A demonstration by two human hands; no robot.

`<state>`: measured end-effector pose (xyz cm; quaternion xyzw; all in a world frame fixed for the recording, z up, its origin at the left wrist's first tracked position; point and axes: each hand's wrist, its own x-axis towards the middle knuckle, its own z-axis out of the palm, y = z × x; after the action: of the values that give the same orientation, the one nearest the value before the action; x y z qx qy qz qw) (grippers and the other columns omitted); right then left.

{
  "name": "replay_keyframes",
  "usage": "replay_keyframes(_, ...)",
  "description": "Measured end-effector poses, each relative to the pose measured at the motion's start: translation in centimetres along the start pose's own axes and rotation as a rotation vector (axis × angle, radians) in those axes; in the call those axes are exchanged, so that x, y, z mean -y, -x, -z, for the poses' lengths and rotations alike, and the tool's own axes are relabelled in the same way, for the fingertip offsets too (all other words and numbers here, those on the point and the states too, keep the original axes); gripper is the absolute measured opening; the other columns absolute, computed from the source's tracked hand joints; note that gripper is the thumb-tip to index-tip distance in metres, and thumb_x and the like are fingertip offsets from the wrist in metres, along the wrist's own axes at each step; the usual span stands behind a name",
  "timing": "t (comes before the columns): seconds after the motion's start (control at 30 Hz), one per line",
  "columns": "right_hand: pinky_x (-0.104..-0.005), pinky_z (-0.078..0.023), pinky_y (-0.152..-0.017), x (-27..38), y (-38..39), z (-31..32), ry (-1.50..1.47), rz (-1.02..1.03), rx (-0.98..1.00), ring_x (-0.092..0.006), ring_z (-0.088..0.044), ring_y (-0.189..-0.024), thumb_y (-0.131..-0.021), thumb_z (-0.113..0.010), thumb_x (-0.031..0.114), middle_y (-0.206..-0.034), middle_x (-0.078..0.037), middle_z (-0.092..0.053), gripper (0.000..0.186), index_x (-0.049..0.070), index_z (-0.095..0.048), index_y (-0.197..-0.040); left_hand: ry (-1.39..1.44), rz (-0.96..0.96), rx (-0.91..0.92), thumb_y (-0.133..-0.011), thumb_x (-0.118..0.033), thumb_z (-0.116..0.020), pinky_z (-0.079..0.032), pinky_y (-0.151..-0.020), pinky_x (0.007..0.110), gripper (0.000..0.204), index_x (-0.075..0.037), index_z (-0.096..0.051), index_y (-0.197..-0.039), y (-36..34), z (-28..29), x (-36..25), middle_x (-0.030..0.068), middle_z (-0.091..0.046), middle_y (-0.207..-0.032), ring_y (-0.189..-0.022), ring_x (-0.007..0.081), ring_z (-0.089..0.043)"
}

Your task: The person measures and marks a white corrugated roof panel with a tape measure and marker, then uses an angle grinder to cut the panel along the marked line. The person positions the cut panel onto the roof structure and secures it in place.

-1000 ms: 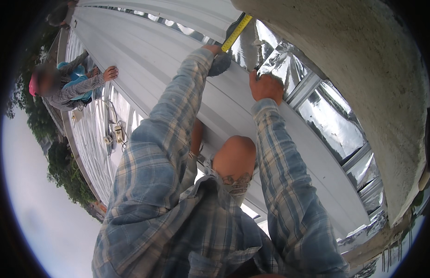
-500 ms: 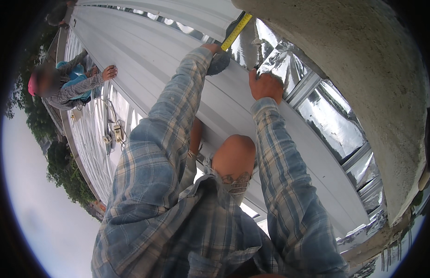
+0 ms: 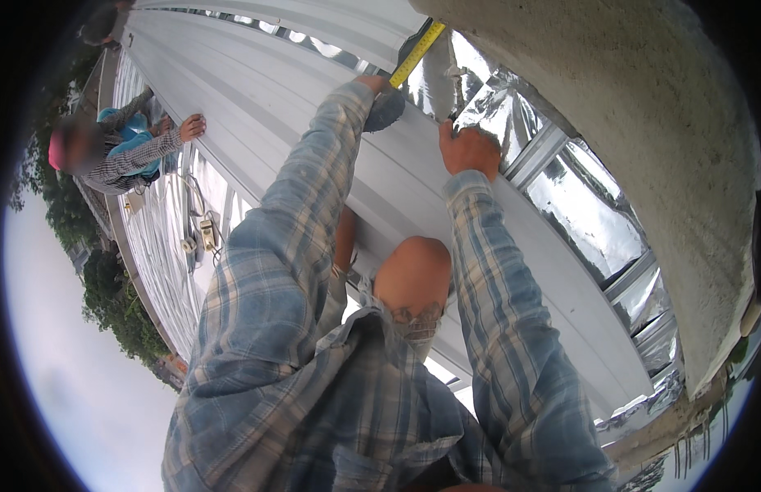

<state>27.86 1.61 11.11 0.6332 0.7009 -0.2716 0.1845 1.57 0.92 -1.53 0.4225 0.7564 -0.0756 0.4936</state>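
Note:
My left hand (image 3: pixel 375 84) is closed at the near end of a yellow tape measure (image 3: pixel 417 56). The blade runs out from it, up and to the right, to the edge of the upper metal sheet (image 3: pixel 339 25). Its case is hidden by the hand. My right hand (image 3: pixel 471 151) is a fist at the far edge of the long grey ribbed roofing sheet (image 3: pixel 413 176). A small dark tip shows by its thumb, too little to name. Just below my left hand lies a dark grey rounded thing (image 3: pixel 385 111), its kind unclear.
A concrete wall (image 3: pixel 643 107) curves along the right. Silver foil (image 3: pixel 590 213) and metal battens (image 3: pixel 538 156) lie beside the sheet. At the left a co-worker (image 3: pixel 122 152) in a pink cap rests a hand on the sheet's edge. A socket box with cords (image 3: pixel 207 235) sits nearby.

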Motion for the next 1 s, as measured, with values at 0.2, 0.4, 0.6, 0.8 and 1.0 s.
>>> replay_keyframes(0.2, -0.0419, -0.053, -0.082, -0.2, -0.2, 0.2, -0.01, -0.019, 0.018, -0.0318, -0.069, -0.087, -0.093, -0.035, 0.054, -0.09, -0.016, -0.072, 0.061, 0.007, -0.075, -0.089, -0.046, -0.081, -0.004, -0.085, -0.039, -0.059, -0.049, -0.084, 0.034, 0.04, -0.014, -0.069, -0.113, -2.2, -0.9, 2.4, 0.0124, -0.068, -0.108, -0.097, 0.0237, -0.066)
replay_keyframes(0.4, -0.0424, -0.052, -0.084, 0.7, 0.4, 0.6, -0.045, -0.009, 0.057, -0.033, -0.069, -0.09, -0.092, -0.036, 0.054, -0.093, -0.017, -0.071, 0.061, 0.006, -0.074, -0.091, -0.115, -0.195, -0.057, -0.085, -0.039, -0.059, -0.049, -0.085, 0.034, 0.039, -0.014, -0.069, -0.113, -4.9, -1.8, 7.6, 0.0121, -0.068, -0.108, -0.097, 0.0235, -0.066)
replay_keyframes(0.6, -0.0424, -0.052, -0.086, -0.6, -0.2, 1.0, -0.058, -0.093, 0.049, -0.0345, -0.067, -0.094, -0.091, -0.04, 0.055, -0.097, -0.018, -0.071, 0.06, 0.005, -0.074, -0.091, 0.05, 0.007, 0.045, -0.087, -0.036, -0.058, -0.048, -0.09, 0.035, 0.036, -0.019, -0.068, -0.117, -0.5, -0.2, -1.6, 0.0122, -0.066, -0.115, -0.105, 0.027, -0.064)
replay_keyframes(0.8, -0.0427, -0.053, -0.084, 0.4, 0.3, 0.7, -0.023, -0.04, 0.052, -0.0335, -0.068, -0.091, -0.092, -0.034, 0.053, -0.095, -0.015, -0.072, 0.061, 0.006, -0.074, -0.094, -0.102, 0.047, 0.017, -0.089, -0.035, -0.056, -0.048, -0.092, 0.035, 0.034, -0.024, -0.066, -0.119, 2.5, 1.4, -2.6, 0.0123, -0.065, -0.118, -0.107, 0.0286, -0.063)
replay_keyframes(1.0, -0.0434, -0.052, -0.087, 0.2, 0.2, 0.9, -0.047, -0.021, 0.073, -0.0348, -0.067, -0.095, -0.092, -0.037, 0.054, -0.096, -0.018, -0.07, 0.062, 0.004, -0.073, -0.092, -0.225, -0.079, 0.025, -0.089, -0.036, -0.056, -0.048, -0.091, 0.036, 0.034, -0.026, -0.065, -0.12, 0.6, 0.4, -0.7, 0.0122, -0.066, -0.117, -0.107, 0.0285, -0.063)
